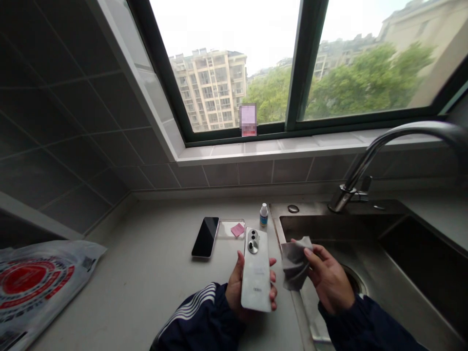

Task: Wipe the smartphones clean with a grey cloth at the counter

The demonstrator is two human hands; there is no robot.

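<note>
So far, the left hand (237, 287) is gripping a white smartphone (256, 280) upright, back facing up, with its fingers curled round the edges; the right hand (328, 279) is pinching a grey cloth (294, 263) just beside the phone, apparently not touching it, over a steel sink (329, 226); a black phone (205, 237) is lying screen-up on the pale counter (146, 297), near a clear rectangular case (224, 229) holding a pink slip (237, 229); a small white bottle (263, 215) is standing upright by the sink rim, out of both hands' reach of contact; whether the white phone's back has been wiped clean is too fine to tell, and the bottle's cap appears on
</note>
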